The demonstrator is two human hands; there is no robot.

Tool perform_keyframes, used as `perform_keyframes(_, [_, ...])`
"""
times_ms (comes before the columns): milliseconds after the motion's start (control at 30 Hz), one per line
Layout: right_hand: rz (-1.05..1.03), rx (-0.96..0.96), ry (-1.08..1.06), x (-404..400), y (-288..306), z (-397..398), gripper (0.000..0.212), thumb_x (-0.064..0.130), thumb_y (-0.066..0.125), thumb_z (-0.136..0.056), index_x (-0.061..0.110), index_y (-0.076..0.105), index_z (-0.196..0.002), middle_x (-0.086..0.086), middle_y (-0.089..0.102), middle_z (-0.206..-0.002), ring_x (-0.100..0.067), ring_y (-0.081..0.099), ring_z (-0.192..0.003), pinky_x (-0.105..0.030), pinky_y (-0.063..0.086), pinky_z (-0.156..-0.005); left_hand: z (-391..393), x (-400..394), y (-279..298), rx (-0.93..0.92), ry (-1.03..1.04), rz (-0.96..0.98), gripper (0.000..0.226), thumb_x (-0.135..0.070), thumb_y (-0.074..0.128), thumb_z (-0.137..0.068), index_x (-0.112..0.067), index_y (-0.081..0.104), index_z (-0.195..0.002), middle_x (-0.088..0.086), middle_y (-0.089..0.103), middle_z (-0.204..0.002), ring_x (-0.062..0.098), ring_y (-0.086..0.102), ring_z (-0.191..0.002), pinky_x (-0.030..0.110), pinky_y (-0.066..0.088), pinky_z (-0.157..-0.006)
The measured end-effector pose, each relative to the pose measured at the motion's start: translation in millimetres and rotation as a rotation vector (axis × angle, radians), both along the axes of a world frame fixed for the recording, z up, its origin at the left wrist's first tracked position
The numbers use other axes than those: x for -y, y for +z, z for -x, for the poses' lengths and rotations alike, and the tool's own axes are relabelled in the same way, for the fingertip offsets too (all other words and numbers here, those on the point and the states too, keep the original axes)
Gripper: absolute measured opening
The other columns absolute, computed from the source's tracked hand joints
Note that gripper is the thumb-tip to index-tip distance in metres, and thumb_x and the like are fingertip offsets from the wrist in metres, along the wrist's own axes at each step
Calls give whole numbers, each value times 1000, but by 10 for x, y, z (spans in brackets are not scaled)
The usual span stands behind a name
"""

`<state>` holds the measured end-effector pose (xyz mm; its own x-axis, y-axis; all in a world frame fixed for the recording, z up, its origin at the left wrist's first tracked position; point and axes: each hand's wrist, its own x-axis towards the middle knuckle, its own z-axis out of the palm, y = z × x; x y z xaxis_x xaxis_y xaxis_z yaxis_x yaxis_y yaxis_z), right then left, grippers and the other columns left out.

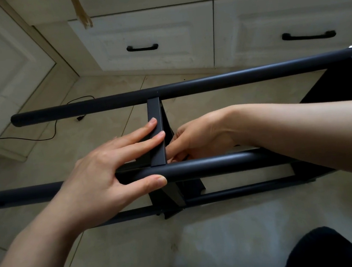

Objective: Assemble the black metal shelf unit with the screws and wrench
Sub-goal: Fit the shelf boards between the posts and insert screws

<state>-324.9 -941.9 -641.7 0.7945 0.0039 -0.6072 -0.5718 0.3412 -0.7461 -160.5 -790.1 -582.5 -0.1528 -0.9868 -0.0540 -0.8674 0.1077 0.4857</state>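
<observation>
Matt black metal, smooth, on the shelf frame (209,83) tubes and flat crossbar (156,133). Beneath the frame, glossy beige floor tiles (123,250). Behind the frame, cream painted cabinet drawers (147,37), slightly scuffed, with black handles (142,47).

Beige tile floor (217,239) w/ black shelf frame (229,163) and thin black cable (55,131) lying on it.

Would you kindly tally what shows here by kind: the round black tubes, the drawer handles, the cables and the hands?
Round black tubes: 2, far and near
Drawer handles: 2, and
Cables: 1
Hands: 2, left hand and right hand
Total: 7
</observation>
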Motion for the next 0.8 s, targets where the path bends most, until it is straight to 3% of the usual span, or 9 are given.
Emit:
perform_keyframes(100, [-6, 26, 10, 24, 29, 37, 13, 17, 56, -94, 9, 65, -97, -7, 65, -93, -18, 60, -88, -31, 47, -91, 0, 0, -8, 9, -1, 10, 64, -76, 54, -72, -67, 41, -134, -49, 22, -148, -21, 26, -137, 24, 31, -105])
perform_keyframes(167, [-6, 29, 29, 29, 52, 56, 20, 20, 64, -81, 8, 64, -96, -10, 62, -97, -22, 56, -95, -35, 44, -99, -1, -1, -12, 9, -2, 10, 64, -77, 53, -72, -67, 40, -134, -49, 21, -148, -21, 26, -137, 25, 32, -105])
perform_keyframes(233, [-4, 19, 33, 34, 51, 61, 24, 22, 66, -75, 8, 65, -95, -9, 63, -94, -19, 58, -90, -32, 47, -93, -2, -2, -16, 11, -4, 8, 64, -77, 53, -72, -68, 39, -134, -49, 21, -148, -21, 26, -137, 27, 33, -105])
perform_keyframes(300, [8, 2, 11, 31, 38, 50, 12, 18, 62, -86, 9, 65, -93, -5, 67, -87, -15, 62, -82, -29, 50, -83, -2, 1, -16, 14, -4, 7, 64, -77, 53, -72, -70, 38, -134, -50, 21, -148, -21, 26, -137, 27, 33, -104])
perform_keyframes(400, [26, -33, 2, 28, 27, 26, 16, 22, 55, -99, 10, 65, -98, -2, 69, -83, -12, 64, -79, -26, 52, -77, -1, 3, -10, 10, -9, 3, 65, -77, 53, -72, -71, 35, -134, -50, 20, -148, -21, 25, -137, 25, 32, -103])
perform_keyframes(533, [1, -8, 2, 15, 33, 30, 18, 22, 52, -100, 9, 64, -98, -3, 67, -88, -13, 62, -84, -25, 51, -80, 2, 0, -10, 10, -4, 12, 64, -77, 54, -72, -70, 38, -133, -50, 22, -148, -21, 26, -137, 25, 33, -104])
perform_keyframes(667, [-16, 48, 15, 30, 56, 74, 11, 19, 64, -81, 9, 67, -85, -4, 67, -81, -13, 64, -77, -29, 50, -83, -1, 3, -16, 10, 0, 15, 64, -77, 54, -72, -68, 41, -133, -50, 22, -148, -22, 26, -136, 22, 31, -103])
perform_keyframes(800, [15, 7, -2, 29, 21, 53, 24, 18, 57, -95, 11, 71, -77, -2, 69, -76, -13, 64, -75, -28, 51, -80, 1, 4, -13, 11, -5, 8, 64, -77, 53, -72, -70, 37, -134, -50, 21, -148, -22, 25, -137, 24, 32, -103])
